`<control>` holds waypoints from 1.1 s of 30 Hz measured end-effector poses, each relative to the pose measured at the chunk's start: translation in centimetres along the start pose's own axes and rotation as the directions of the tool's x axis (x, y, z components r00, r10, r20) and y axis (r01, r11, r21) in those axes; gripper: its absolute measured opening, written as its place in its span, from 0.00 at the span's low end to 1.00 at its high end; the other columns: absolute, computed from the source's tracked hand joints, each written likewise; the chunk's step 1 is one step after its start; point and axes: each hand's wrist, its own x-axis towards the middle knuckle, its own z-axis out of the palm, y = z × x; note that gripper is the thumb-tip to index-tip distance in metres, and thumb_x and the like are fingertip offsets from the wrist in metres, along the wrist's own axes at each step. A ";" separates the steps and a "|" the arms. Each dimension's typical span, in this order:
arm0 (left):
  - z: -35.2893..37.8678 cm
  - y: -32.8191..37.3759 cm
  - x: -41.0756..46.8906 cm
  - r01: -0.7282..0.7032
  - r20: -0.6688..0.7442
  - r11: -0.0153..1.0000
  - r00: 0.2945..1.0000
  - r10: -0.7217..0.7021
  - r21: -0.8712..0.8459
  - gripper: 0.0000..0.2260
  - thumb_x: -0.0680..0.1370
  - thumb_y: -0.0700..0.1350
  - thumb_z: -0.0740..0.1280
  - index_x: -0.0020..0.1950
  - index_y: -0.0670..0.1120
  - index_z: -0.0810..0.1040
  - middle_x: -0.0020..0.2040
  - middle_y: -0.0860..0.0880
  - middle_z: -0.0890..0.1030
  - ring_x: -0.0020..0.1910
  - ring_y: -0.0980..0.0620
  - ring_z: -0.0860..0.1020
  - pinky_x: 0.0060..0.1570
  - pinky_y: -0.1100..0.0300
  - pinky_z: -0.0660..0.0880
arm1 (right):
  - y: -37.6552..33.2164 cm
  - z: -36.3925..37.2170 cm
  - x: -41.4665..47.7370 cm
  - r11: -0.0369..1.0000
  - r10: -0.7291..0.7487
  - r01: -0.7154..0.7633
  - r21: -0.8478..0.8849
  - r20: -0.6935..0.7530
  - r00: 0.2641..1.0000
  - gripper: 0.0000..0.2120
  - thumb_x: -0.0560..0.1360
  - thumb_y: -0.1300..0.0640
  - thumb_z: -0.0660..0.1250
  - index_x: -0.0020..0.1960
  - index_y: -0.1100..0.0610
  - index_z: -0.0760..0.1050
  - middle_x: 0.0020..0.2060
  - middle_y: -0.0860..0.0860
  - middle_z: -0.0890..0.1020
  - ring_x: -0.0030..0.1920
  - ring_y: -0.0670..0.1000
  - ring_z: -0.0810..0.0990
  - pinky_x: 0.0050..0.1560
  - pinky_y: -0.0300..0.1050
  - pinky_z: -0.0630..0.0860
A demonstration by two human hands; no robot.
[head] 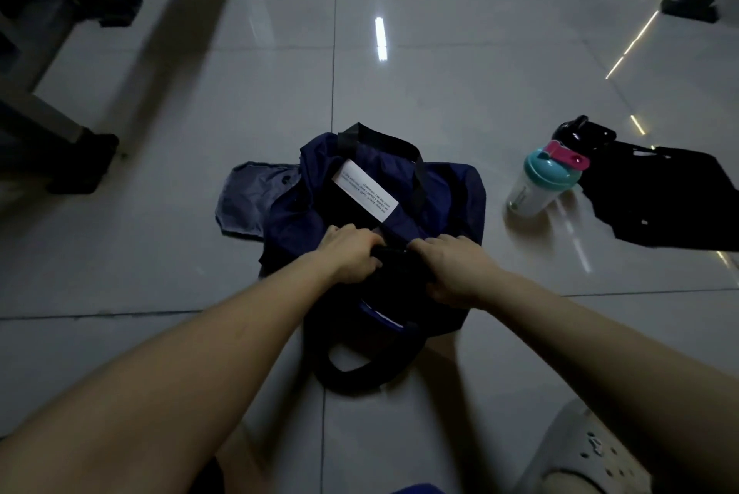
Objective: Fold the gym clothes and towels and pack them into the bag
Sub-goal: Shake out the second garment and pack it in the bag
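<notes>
Bare floor (400,101) beyond the bag (448,189); shaker bottle (540,185) stands right

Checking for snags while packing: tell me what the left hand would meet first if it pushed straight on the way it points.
The left hand, gripping dark cloth, points into the navy bag. It would likely meet the bag's inner wall near the white label first; depth is unclear.

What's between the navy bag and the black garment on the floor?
Head view: a teal-lidded shaker bottle stands between the bag and the garment.
</notes>
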 end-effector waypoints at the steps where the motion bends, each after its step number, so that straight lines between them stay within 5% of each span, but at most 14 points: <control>1: -0.3 -0.3 0.2 -0.015 0.038 1.000 0.999 0.015 -0.020 0.12 0.80 0.53 0.66 0.63 0.58 0.79 0.58 0.51 0.81 0.63 0.47 0.75 0.63 0.49 0.67 | 0.4 0.0 -0.1 0.997 0.008 -0.005 0.074 -0.039 0.999 0.23 0.74 0.51 0.69 0.67 0.50 0.69 0.58 0.52 0.79 0.59 0.56 0.78 0.57 0.53 0.75; 6: -2.4 -1.2 0.5 -0.016 0.251 0.947 0.963 0.101 -0.319 0.07 0.81 0.47 0.67 0.57 0.53 0.83 0.50 0.54 0.82 0.54 0.51 0.80 0.62 0.49 0.74 | 2.1 0.7 -0.1 0.965 0.047 -0.005 0.262 -0.154 0.987 0.17 0.74 0.58 0.67 0.61 0.46 0.79 0.53 0.47 0.84 0.55 0.53 0.81 0.55 0.50 0.76; 8: -2.5 -1.0 0.9 -0.018 0.228 0.983 0.972 0.060 -0.181 0.10 0.82 0.48 0.64 0.61 0.55 0.82 0.55 0.52 0.82 0.59 0.48 0.77 0.63 0.50 0.71 | 2.3 1.4 0.3 0.968 0.090 -0.042 0.246 -0.187 0.978 0.15 0.75 0.57 0.66 0.59 0.46 0.82 0.50 0.48 0.85 0.53 0.54 0.81 0.54 0.49 0.75; 11: -0.1 0.1 0.3 -0.020 -0.170 0.967 0.983 0.065 0.255 0.12 0.81 0.47 0.61 0.62 0.53 0.79 0.59 0.51 0.79 0.59 0.47 0.72 0.59 0.51 0.66 | 2.1 2.7 0.6 0.991 0.132 -0.121 0.065 -0.213 0.968 0.11 0.76 0.56 0.63 0.52 0.47 0.84 0.43 0.49 0.83 0.48 0.54 0.77 0.45 0.47 0.65; 14: 2.5 1.6 -1.8 -0.223 -0.408 0.914 0.840 0.356 0.339 0.13 0.80 0.52 0.62 0.60 0.49 0.80 0.58 0.49 0.80 0.57 0.47 0.74 0.56 0.52 0.70 | 1.5 3.9 0.5 0.991 0.135 -0.136 0.016 -0.259 0.956 0.09 0.77 0.55 0.64 0.48 0.47 0.83 0.39 0.48 0.82 0.45 0.53 0.74 0.44 0.47 0.60; 16: 4.2 1.7 -2.6 -0.340 -0.305 0.850 0.826 0.475 0.402 0.20 0.79 0.56 0.62 0.67 0.49 0.77 0.65 0.48 0.78 0.63 0.46 0.74 0.63 0.50 0.70 | 1.4 4.0 0.3 0.990 0.129 -0.138 -0.011 -0.280 0.951 0.08 0.78 0.52 0.64 0.45 0.47 0.81 0.38 0.48 0.81 0.45 0.53 0.74 0.44 0.47 0.59; 21: 7.5 1.3 -3.1 -0.160 -0.041 0.902 0.980 0.192 0.400 0.32 0.83 0.62 0.54 0.83 0.53 0.48 0.83 0.47 0.55 0.82 0.43 0.50 0.78 0.40 0.47 | 2.0 4.7 -1.6 0.993 0.084 -0.106 -0.050 -0.320 0.944 0.08 0.76 0.47 0.64 0.45 0.51 0.75 0.36 0.50 0.81 0.43 0.56 0.77 0.50 0.51 0.70; 26: 7.8 2.1 -2.2 -0.116 0.044 0.883 0.993 0.108 0.455 0.32 0.84 0.63 0.47 0.83 0.51 0.41 0.84 0.46 0.47 0.82 0.42 0.42 0.77 0.36 0.39 | 2.5 6.3 -3.2 0.961 0.184 -0.223 -0.163 -0.221 0.958 0.24 0.70 0.44 0.70 0.61 0.55 0.76 0.67 0.56 0.75 0.68 0.59 0.70 0.72 0.62 0.60; 30: 7.1 2.8 -2.8 -0.095 -0.073 0.898 0.988 0.139 0.430 0.31 0.84 0.63 0.48 0.83 0.50 0.49 0.83 0.44 0.54 0.82 0.42 0.49 0.77 0.36 0.42 | 2.4 6.5 -3.7 0.935 0.307 -0.339 -0.101 -0.246 0.919 0.28 0.71 0.41 0.73 0.64 0.56 0.75 0.72 0.56 0.70 0.71 0.59 0.68 0.72 0.60 0.62; 33: 7.4 3.0 -3.8 -0.263 -0.330 0.921 0.875 0.353 0.288 0.26 0.84 0.61 0.51 0.79 0.51 0.67 0.78 0.44 0.67 0.77 0.44 0.64 0.76 0.42 0.57 | 2.8 6.2 -3.7 0.913 0.394 -0.408 -0.001 -0.263 0.881 0.20 0.73 0.46 0.73 0.59 0.57 0.78 0.63 0.55 0.76 0.59 0.58 0.77 0.60 0.53 0.71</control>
